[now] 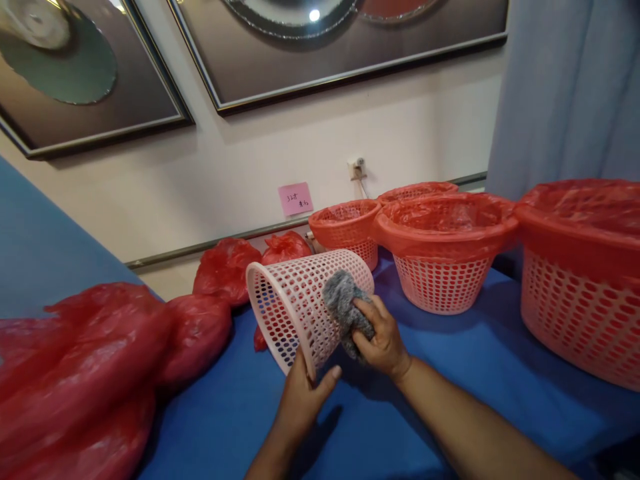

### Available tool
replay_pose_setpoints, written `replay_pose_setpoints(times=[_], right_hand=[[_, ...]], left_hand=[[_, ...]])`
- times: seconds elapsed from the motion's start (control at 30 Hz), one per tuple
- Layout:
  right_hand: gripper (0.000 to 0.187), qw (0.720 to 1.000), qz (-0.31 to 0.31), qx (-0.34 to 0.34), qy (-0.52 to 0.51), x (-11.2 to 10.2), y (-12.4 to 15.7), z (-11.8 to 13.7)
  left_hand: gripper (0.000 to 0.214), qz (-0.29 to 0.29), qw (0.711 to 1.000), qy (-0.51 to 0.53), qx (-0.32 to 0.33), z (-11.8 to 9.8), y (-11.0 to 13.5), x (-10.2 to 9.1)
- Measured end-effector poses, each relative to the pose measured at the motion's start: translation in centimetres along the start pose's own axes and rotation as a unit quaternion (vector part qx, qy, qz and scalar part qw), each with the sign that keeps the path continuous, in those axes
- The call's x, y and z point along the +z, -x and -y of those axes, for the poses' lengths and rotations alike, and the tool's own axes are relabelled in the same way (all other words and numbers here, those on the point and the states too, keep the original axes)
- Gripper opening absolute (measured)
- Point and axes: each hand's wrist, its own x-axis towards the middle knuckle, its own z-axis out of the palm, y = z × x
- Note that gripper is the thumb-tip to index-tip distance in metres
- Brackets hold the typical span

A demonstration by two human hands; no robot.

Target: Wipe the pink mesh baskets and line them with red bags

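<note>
A pale pink perforated plastic basket (295, 300) lies tipped on its side over the blue table (450, 373), its open mouth facing left and towards me. My left hand (303, 400) grips the basket's rim from below, thumb out to the right. My right hand (380, 337) is closed on a grey fuzzy cloth (345, 303) and presses it against the basket's outer wall.
Several pink baskets lined with red plastic bags stand at the right and back: a big one (585, 280), a middle one (445, 253), smaller ones (347, 227) by the wall. Tied red bags (90, 373) pile up at left. A pink note (295, 199) is stuck on the wall.
</note>
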Motion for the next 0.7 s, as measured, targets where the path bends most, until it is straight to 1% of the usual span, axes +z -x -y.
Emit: replay_pose_setpoints(times=[0.07, 0.1, 0.17, 0.2, 0.27, 0.33, 0.37, 0.4, 0.43, 0.47, 0.53, 0.6, 0.63, 0.7], right_hand=[[0.06, 0.998, 0.047, -0.044, -0.014, 0.0, 0.2, 0.8], [0.061, 0.996, 0.06, -0.057, -0.019, 0.0, 0.2, 1.0], [0.061, 0.994, 0.071, -0.075, -0.024, -0.3, 0.1, 1.3], [0.061, 0.994, 0.069, -0.082, -0.024, -0.4, 0.0, 1.5], [0.062, 0.993, 0.06, -0.097, -0.015, -0.6, 0.0, 1.8], [0.065, 0.992, 0.055, -0.113, 0.0, -0.5, 0.2, 2.0], [0.067, 0.992, 0.055, -0.115, 0.008, -0.3, 0.4, 2.1], [0.068, 0.993, 0.053, -0.104, 0.016, -0.1, 0.5, 1.9], [0.067, 0.996, 0.042, -0.078, 0.024, 0.1, 0.5, 1.6], [0.065, 0.999, 0.02, -0.036, 0.033, 0.4, 0.5, 1.2], [0.058, 0.994, -0.049, 0.084, 0.048, 0.6, 0.0, -0.5], [0.054, 0.969, -0.121, 0.212, 0.043, 0.5, -0.8, -2.6], [0.054, 0.952, -0.145, 0.267, 0.028, 0.4, -1.2, -3.6], [0.054, 0.923, -0.168, 0.345, -0.018, 0.1, -1.9, -5.1]], left_hand=[[0.064, -0.02, 0.995, 0.099, -0.008, -2.8, -1.2, 0.0], [0.06, -0.034, 0.992, 0.12, -0.011, -3.9, -1.7, 0.1], [0.053, -0.048, 0.993, 0.112, -0.009, -5.1, -2.5, 0.5], [0.051, -0.05, 0.994, 0.095, -0.003, -5.1, -2.6, 0.8], [0.049, -0.04, 0.997, 0.06, 0.021, -4.0, -2.1, 1.4], [0.047, -0.024, 0.998, 0.039, 0.047, -1.9, -1.0, 1.8], [0.047, -0.018, 0.998, 0.033, 0.053, -0.8, -0.4, 1.9], [0.045, -0.024, 0.998, 0.029, 0.053, 0.3, 0.2, 1.9], [0.043, -0.036, 0.998, 0.029, 0.047, 1.3, 0.7, 1.8], [0.042, -0.051, 0.997, 0.033, 0.037, 2.2, 1.1, 1.7], [0.04, -0.074, 0.996, 0.041, 0.022, 3.3, 1.6, 1.4], [0.038, -0.084, 0.996, 0.038, 0.019, 3.8, 1.7, 1.1], [0.038, -0.083, 0.996, 0.031, 0.021, 3.9, 1.7, 1.1], [0.036, -0.076, 0.996, 0.019, 0.031, 3.9, 1.6, 1.0]])
